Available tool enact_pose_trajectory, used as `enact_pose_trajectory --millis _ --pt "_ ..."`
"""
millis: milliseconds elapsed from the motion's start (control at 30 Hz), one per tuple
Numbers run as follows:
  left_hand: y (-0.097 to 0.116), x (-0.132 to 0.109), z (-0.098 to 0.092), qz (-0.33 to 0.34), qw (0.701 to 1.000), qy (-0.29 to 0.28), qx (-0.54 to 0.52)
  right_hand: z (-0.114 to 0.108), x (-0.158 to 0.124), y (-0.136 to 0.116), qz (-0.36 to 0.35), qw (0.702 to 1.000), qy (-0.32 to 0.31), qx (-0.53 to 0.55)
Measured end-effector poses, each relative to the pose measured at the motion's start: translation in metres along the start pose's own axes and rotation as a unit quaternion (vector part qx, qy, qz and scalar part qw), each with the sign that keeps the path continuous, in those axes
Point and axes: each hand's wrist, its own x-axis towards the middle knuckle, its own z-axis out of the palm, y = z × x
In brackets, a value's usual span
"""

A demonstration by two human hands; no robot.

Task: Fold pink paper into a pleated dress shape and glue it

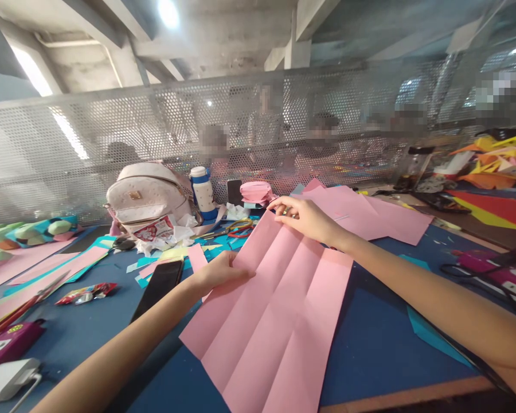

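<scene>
A large pink paper sheet (275, 310) with several lengthwise creases lies on the blue table (370, 338) in front of me. My left hand (221, 271) rests on the sheet's left edge, fingers curled and pressing it down with the thumb on top. My right hand (303, 217) pinches the sheet's far top corner between thumb and fingers. A black phone (160, 284) lies just left of my left wrist.
More pink sheets (370, 215) lie beyond the right hand. A pale backpack (144, 195), a white and blue bottle (203, 192), scissors (236, 228), paper scraps and wrappers crowd the far left. Coloured paper (494, 166) piles at the right. Other people sit behind a mesh screen (112, 132).
</scene>
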Motion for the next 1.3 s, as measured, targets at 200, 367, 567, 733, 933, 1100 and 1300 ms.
enact_pose_trajectory --millis 200,367,567,733,933,1100,1300 --pt "-0.001 0.002 -0.002 -0.007 0.999 0.028 0.04 0.001 0.0 0.002 0.005 1.0 -0.003 0.015" --pt "-0.002 0.003 -0.001 -0.004 0.998 0.044 0.048 0.002 0.001 0.008 0.007 1.0 -0.019 0.013" --pt "-0.001 0.005 -0.006 0.01 0.995 0.095 0.031 -0.003 0.003 0.011 -0.001 1.0 -0.016 0.01" --pt "0.003 0.004 -0.012 0.015 0.991 0.129 -0.02 -0.007 0.003 0.012 0.02 0.999 0.009 -0.036" --pt "0.001 0.006 -0.019 0.028 0.985 0.144 -0.094 -0.019 0.005 0.009 0.039 0.997 0.051 -0.039" --pt "0.003 0.001 -0.018 0.043 0.978 0.124 -0.16 -0.034 0.007 -0.009 0.042 0.994 0.019 0.095" --pt "-0.007 -0.006 -0.011 0.052 0.974 0.094 -0.198 -0.023 -0.016 -0.011 0.138 0.982 -0.047 0.12"
